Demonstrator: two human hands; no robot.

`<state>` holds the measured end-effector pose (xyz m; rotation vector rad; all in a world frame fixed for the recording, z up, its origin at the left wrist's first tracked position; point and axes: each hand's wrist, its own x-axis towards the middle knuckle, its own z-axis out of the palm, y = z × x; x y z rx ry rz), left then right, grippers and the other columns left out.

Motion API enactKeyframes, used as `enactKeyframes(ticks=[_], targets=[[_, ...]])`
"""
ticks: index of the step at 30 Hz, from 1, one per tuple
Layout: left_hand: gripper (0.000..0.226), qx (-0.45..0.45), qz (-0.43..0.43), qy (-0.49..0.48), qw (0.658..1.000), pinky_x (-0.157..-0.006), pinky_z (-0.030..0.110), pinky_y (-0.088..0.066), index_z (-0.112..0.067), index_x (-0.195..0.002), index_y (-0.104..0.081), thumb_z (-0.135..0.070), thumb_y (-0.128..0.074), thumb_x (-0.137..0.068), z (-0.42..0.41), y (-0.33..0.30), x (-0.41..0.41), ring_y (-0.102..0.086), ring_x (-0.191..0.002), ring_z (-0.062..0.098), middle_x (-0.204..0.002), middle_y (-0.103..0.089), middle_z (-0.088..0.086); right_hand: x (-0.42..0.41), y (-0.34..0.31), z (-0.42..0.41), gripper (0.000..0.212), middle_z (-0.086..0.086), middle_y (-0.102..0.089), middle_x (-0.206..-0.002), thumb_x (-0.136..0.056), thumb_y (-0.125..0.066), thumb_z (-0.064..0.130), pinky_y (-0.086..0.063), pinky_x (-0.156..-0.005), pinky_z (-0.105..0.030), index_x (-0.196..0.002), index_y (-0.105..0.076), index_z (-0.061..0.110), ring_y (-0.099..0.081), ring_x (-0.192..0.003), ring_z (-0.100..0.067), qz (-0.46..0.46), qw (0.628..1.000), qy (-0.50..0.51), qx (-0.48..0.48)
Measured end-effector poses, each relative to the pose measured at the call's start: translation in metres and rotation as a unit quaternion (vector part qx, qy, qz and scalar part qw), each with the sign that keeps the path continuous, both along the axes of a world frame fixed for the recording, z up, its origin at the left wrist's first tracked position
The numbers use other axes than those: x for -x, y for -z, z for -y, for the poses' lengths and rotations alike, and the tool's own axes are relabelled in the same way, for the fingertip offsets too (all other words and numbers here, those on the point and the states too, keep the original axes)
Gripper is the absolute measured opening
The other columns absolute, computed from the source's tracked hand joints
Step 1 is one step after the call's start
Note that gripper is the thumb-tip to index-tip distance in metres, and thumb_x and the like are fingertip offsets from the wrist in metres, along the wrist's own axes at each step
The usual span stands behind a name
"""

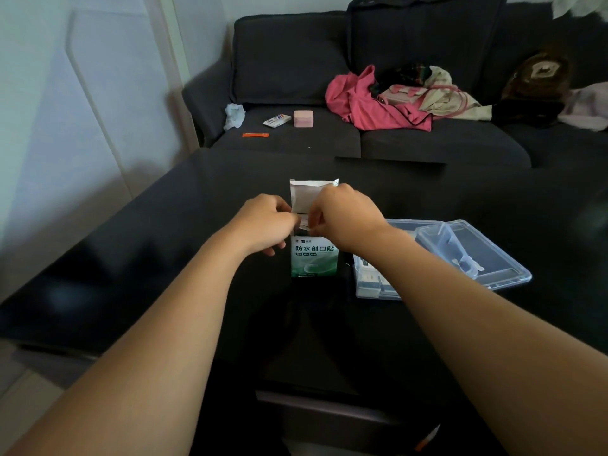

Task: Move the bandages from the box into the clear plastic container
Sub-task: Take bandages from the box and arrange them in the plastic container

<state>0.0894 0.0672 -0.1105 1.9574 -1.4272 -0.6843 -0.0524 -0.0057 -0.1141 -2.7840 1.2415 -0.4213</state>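
Both hands, left hand [263, 222] and right hand [345, 215], pinched bandages [304, 222] between closed fingertips above the box [314, 258]; the clear plastic container [460, 258] sat beside the right wrist

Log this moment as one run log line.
stage: pulling bandages from box | left hand: pinching bandages | right hand: pinching bandages | clear plastic container: open, right of box
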Motion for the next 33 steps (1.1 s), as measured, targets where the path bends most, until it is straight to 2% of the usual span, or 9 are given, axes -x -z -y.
enactKeyframes(ticks=[4, 8, 12, 16, 21, 25, 30, 33], targets=[[0.022, 0.003, 0.000, 0.003, 1.000, -0.052, 0.025, -0.052, -0.017, -0.116, -0.064, -0.023, -0.052, -0.099, 0.000, 0.000, 0.001, -0.070, -0.075, 0.016, -0.096, -0.069, 0.001, 0.001, -0.001, 0.001, 0.010, -0.002, -0.066, -0.097, -0.086, -0.075, 0.018, -0.053, -0.071, -0.033, -0.091, -0.078, 0.026, -0.065, -0.085, -0.023, 0.011, 1.000, -0.002, -0.016], [0.017, 0.009, 0.000, 0.004, 1.000, -0.051, 0.025, -0.052, -0.017, -0.107, -0.065, -0.022, -0.051, -0.099, -0.001, 0.000, 0.001, -0.069, -0.072, 0.015, -0.092, -0.068, 0.002, 0.002, -0.002, 0.000, 0.016, -0.002, -0.068, -0.095, -0.084, -0.075, 0.014, -0.059, -0.077, -0.040, -0.080, -0.073, 0.030, -0.067, -0.083, -0.024, 0.018, 0.999, -0.018, -0.042], [0.013, 0.025, 0.013, -0.007, 1.000, -0.051, 0.026, -0.053, -0.019, -0.096, -0.065, -0.020, -0.052, -0.096, 0.000, 0.002, 0.002, -0.070, -0.070, 0.016, -0.086, -0.069, 0.001, 0.003, -0.003, 0.000, 0.020, 0.001, -0.064, -0.090, -0.084, -0.071, 0.012, -0.059, -0.078, -0.040, -0.073, -0.067, 0.028, -0.067, -0.082, -0.023, 0.017, 0.998, -0.030, -0.056], [0.013, 0.030, 0.021, -0.010, 0.999, -0.048, 0.026, -0.052, -0.021, -0.092, -0.065, -0.020, -0.053, -0.094, 0.002, 0.003, 0.001, -0.071, -0.070, 0.017, -0.084, -0.071, 0.002, 0.004, -0.003, 0.002, 0.014, 0.002, -0.058, -0.091, -0.085, -0.073, 0.013, -0.058, -0.083, -0.040, -0.082, -0.072, 0.026, -0.067, -0.088, -0.023, 0.015, 0.997, -0.041, -0.070], [0.014, 0.036, 0.033, -0.010, 0.999, -0.050, 0.028, -0.055, -0.021, -0.098, -0.067, -0.021, -0.053, -0.095, 0.003, 0.005, -0.001, -0.073, -0.073, 0.020, -0.084, -0.073, 0.004, 0.003, 0.000, 0.002, 0.015, -0.001, -0.069, -0.097, -0.085, -0.074, 0.011, -0.059, -0.083, -0.040, -0.096, -0.079, 0.020, -0.069, -0.090, -0.022, 0.047, 0.996, -0.036, -0.062], [0.015, 0.035, 0.043, -0.012, 0.998, -0.061, 0.038, -0.063, -0.022, -0.105, -0.066, -0.023, -0.054, -0.096, 0.003, 0.005, -0.005, -0.074, -0.075, 0.025, -0.082, -0.074, 0.004, 0.003, -0.003, 0.003, 0.020, -0.004, -0.071, -0.094, -0.081, -0.076, 0.011, -0.059, -0.082, -0.042, -0.097, -0.078, 0.023, -0.068, -0.088, -0.022, 0.087, 0.994, -0.033, -0.050], [0.016, 0.037, 0.045, -0.016, 0.998, -0.060, 0.036, -0.062, -0.022, -0.104, -0.067, -0.025, -0.054, -0.095, 0.003, 0.005, -0.004, -0.074, -0.073, 0.025, -0.076, -0.074, 0.004, 0.012, -0.012, 0.003, 0.021, 0.001, -0.075, -0.090, -0.081, -0.076, 0.008, -0.058, -0.086, -0.039, -0.097, -0.079, 0.022, -0.069, -0.090, -0.016, 0.103, 0.992, -0.050, -0.053], [0.016, 0.035, 0.034, -0.012, 0.999, -0.058, 0.035, -0.061, -0.021, -0.107, -0.066, -0.025, -0.056, -0.097, 0.003, 0.005, -0.002, -0.074, -0.077, 0.024, -0.083, -0.075, 0.005, 0.017, -0.016, 0.005, 0.019, 0.004, -0.075, -0.086, -0.081, -0.076, 0.008, -0.057, -0.085, -0.036, -0.092, -0.080, 0.024, -0.067, -0.087, -0.015, 0.125, 0.989, -0.053, -0.053]])
